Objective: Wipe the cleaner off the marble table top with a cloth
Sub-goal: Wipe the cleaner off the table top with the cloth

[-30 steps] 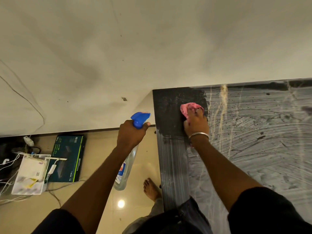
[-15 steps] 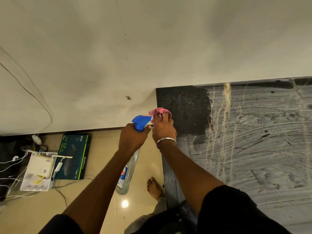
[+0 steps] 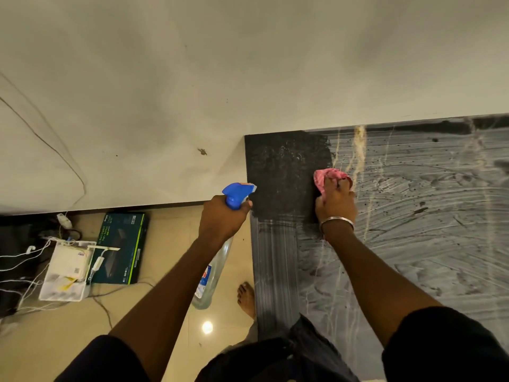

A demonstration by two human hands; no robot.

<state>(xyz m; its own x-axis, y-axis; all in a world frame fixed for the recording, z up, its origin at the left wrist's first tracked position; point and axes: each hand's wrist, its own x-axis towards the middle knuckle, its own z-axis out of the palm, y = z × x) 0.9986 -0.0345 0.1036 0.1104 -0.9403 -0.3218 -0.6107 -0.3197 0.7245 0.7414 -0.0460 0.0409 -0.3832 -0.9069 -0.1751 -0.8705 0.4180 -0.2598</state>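
Head view: the right hand (image 3: pixel 336 205) is on the dark marble desk (image 3: pixel 413 271), near its far left corner. Its grip is clenched round a bunched pink cloth (image 3: pixel 329 176), which it presses onto the stone. The cloth sticks out ahead of the knuckles, right at the border between two zones. To its left a dark wiped patch (image 3: pixel 283 172) reaches the far left corner. To its right, and nearer the person, a grey-white film of cleaner (image 3: pixel 429 216) lies smeared in curved streaks over the rest of the top. A strip along the desk's left edge shows thinner, straight streaks. A metal bangle (image 3: pixel 336 220) circles the right wrist.

The left hand (image 3: pixel 221 216) is off the desk, just beside its left edge and above the floor. Its grip grasps the neck of a spray bottle (image 3: pixel 214 274). The blue trigger head (image 3: pixel 237 193) points toward the wiped patch, and the clear body with its label hangs below the hand.

On the beige tiled floor (image 3: pixel 55 340) a bare foot (image 3: pixel 246 299) stands beside the desk's left edge. Further left, near the pale wall (image 3: pixel 192 78), lies a dark green box (image 3: pixel 121 249). A white tray (image 3: pixel 66 271) of papers touches the box, with white cables trailing around it. The wall carries a small dark mark (image 3: pixel 202 151) close to the desk corner.
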